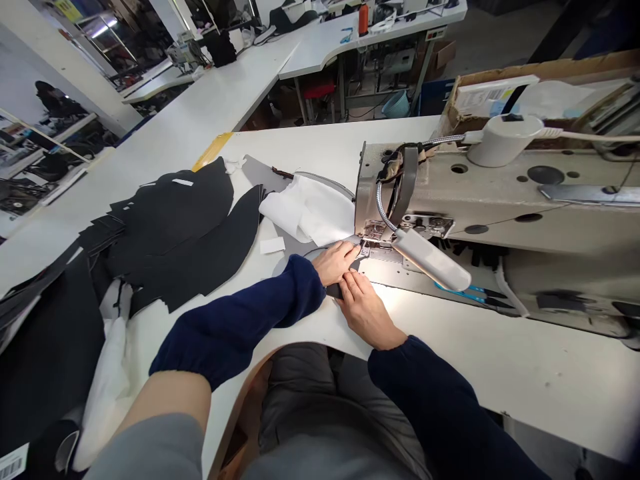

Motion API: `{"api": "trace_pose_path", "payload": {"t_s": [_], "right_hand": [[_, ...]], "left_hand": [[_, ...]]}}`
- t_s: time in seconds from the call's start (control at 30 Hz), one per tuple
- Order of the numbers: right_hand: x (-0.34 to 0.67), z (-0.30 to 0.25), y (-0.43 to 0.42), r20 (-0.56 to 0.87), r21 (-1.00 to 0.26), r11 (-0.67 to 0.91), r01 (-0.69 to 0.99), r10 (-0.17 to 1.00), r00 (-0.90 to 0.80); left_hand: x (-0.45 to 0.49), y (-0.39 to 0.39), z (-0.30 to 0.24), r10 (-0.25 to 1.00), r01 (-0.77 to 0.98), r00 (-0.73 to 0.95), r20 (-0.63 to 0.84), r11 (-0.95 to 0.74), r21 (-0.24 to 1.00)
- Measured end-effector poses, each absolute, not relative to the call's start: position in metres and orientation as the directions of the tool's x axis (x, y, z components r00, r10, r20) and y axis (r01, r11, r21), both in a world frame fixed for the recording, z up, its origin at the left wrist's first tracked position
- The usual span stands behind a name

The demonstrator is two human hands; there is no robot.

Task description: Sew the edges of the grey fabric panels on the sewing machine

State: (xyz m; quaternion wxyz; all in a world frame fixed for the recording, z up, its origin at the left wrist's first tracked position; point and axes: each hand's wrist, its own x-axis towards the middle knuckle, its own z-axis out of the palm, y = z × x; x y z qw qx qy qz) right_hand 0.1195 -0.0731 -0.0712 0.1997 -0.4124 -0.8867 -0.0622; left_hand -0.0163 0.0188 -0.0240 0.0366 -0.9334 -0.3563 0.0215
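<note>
My left hand (337, 262) lies just in front of the needle area of a sewing machine (480, 190), its fingers closed on a dark fabric piece (334, 291). Right beside it, my right hand (367, 312) grips the near edge of the same fabric with bent fingers. Part of that fabric is hidden under both hands. Near the presser foot (371, 232) a small white label (364, 253) shows at the fingertips. White cloth (307, 210) and grey fabric (265, 177) spread out behind and left of my left hand.
Stacked black cut pieces (185, 220) cover the table's left side. A white lamp head (433, 259) hangs close to my right hand. Blue-handled scissors (475, 293) lie under the machine arm. A cardboard box (453, 100) stands behind the machine. White paper (272, 245) lies left of my hands.
</note>
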Motion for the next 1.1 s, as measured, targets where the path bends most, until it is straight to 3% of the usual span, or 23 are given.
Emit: {"api": "trace_pose_path", "payload": {"t_s": [0.37,0.53,0.63,0.83,1.1], "right_hand": [[0.121,-0.059,-0.071,0.45,-0.164,0.648,0.744,0.72,-0.529],[0.137,-0.056,-0.058,0.506,-0.307,0.511,0.803,0.802,-0.317],[0.143,-0.054,-0.048,0.487,-0.234,0.427,0.874,0.829,-0.274],[0.142,-0.053,-0.044,0.408,0.005,0.471,0.882,0.805,-0.432],[0.14,-0.05,-0.046,0.372,0.064,0.445,0.893,0.82,-0.435]], "left_hand": [[-0.008,0.028,-0.016,0.54,0.523,0.827,-0.16,-0.841,-0.136],[-0.012,0.025,-0.018,0.556,0.533,0.82,-0.134,-0.828,-0.172],[-0.014,0.024,-0.017,0.517,0.492,0.846,-0.133,-0.852,-0.18],[-0.018,0.023,-0.014,0.572,0.562,0.819,-0.034,-0.814,-0.15],[-0.014,0.023,-0.012,0.617,0.596,0.773,-0.147,-0.786,-0.164]]}}
